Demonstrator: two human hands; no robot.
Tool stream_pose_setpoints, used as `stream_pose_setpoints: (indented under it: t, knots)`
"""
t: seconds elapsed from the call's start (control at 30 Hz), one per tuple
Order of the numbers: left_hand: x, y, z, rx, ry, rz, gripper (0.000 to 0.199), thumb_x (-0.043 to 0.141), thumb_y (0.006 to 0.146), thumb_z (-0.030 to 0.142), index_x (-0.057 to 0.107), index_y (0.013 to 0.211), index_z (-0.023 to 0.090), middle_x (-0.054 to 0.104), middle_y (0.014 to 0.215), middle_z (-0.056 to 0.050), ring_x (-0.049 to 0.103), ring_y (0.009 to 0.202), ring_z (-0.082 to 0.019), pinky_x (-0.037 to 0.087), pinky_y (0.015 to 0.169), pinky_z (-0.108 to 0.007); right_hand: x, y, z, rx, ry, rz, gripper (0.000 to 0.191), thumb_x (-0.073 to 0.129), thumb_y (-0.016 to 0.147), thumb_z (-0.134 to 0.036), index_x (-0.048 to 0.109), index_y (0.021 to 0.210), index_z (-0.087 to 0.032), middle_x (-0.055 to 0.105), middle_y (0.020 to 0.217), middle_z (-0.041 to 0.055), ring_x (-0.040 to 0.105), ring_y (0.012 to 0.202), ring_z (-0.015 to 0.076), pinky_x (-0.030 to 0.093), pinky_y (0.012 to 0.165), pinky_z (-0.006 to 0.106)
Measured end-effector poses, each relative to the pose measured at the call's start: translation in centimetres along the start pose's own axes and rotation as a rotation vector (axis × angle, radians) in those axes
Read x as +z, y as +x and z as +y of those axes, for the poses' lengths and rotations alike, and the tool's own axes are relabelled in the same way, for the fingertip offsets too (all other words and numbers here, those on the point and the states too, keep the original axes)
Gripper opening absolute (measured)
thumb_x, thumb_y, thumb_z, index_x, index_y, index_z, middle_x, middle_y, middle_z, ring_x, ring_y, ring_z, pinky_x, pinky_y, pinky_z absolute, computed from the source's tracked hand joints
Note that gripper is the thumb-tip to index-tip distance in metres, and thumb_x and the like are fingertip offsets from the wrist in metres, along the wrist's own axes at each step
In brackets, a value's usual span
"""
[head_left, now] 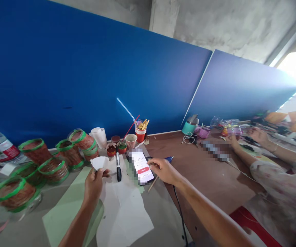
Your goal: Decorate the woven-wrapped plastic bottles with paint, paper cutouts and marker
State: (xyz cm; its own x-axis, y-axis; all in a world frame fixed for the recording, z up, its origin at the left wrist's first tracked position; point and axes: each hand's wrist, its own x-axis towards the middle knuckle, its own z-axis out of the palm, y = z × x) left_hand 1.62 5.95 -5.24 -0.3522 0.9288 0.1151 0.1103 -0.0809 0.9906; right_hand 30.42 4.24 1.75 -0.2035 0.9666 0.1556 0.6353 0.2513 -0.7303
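A small white paper piece [99,162] is pinched between the thumb and fingers of my left hand [94,180], above the table. My right hand [164,170] is at the right edge of a lit phone [142,166], its fingers bent together; whether they hold anything is too small to tell. The phone shows a timer and a red button. A black marker [118,166] lies between my hands on white paper sheets [127,212]. Green paper [67,209] lies under my left forearm. Beside the phone is a thin wooden stick [153,184].
Several brown-painted cups with green rims [36,152] and a plastic bottle [0,145] stand at the left. Paint cups [131,140] and a red cup of sticks [140,134] are behind the phone. Another person's hands [259,137] work at the right, near a power strip [216,151].
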Motion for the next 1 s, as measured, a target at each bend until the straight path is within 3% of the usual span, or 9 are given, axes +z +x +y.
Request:
stream_pose_setpoints:
  t: [0.2,0.4,0.53,0.7,0.87,1.0]
  knots:
    - [-0.2,0.3,-0.3,0.006,-0.079,0.001,0.035,0.057,0.075,0.045,0.058,0.092,0.015,0.071,0.074,-0.005,0.068,0.059,-0.021,0.053,0.059,-0.032,0.4,1.2,-0.3,0.022,-0.09,0.044,0.026,0.05,0.085,-0.021,0.071,0.098,-0.016,0.074,0.081,0.0033,0.064,0.068,0.0163,0.049,0.063,0.024]
    - [0.0,0.2,-0.1,-0.007,-0.138,-0.003,0.035,0.058,0.075,0.045,0.058,0.094,0.015,0.071,0.073,-0.004,0.068,0.058,-0.019,0.053,0.06,-0.032,-1.0,3.4,1.2,0.07,-0.279,0.097,0.029,0.047,0.086,-0.016,0.069,0.104,-0.017,0.073,0.102,0.0066,0.067,0.089,0.0193,0.048,0.081,0.027]
    - [0.0,0.1,0.1,-0.014,-0.139,-0.016,0.035,0.06,0.073,0.046,0.059,0.092,0.016,0.071,0.071,-0.004,0.069,0.06,-0.02,0.054,0.06,-0.032,-1.0,5.1,3.2,0.117,-0.438,0.016,0.027,0.05,0.085,-0.015,0.07,0.103,-0.018,0.073,0.106,0.0082,0.066,0.099,0.0222,0.046,0.085,0.029]
    - [-0.2,0.1,0.0,-0.031,-0.156,-0.039,0.038,0.063,0.072,0.05,0.057,0.091,0.017,0.071,0.072,-0.005,0.071,0.067,-0.024,0.055,0.061,-0.034,0.1,6.2,4.6,0.151,-0.632,-0.162,0.016,0.056,0.088,-0.02,0.07,0.097,-0.017,0.072,0.1,0.0108,0.066,0.096,0.0247,0.049,0.081,0.035]
    - [-0.2,0.3,-0.2,-0.039,-0.142,-0.041,0.04,0.063,0.071,0.053,0.056,0.088,0.018,0.072,0.071,-0.007,0.07,0.062,-0.023,0.055,0.06,-0.034,0.7,7.2,5.0,0.072,-0.752,-0.302,0.026,0.06,0.09,-0.033,0.064,0.107,-0.014,0.064,0.114,0.0088,0.06,0.106,0.0232,0.048,0.091,0.044]
    - [-0.2,0.4,-0.4,-0.026,-0.146,-0.03,0.041,0.063,0.07,0.051,0.057,0.091,0.017,0.072,0.071,-0.006,0.07,0.061,-0.024,0.055,0.06,-0.035,0.4,7.7,5.0,0.01,-0.811,-0.348,0.027,0.067,0.08,-0.026,0.069,0.105,-0.015,0.062,0.117,0.0156,0.055,0.115,0.0302,0.044,0.093,0.039]
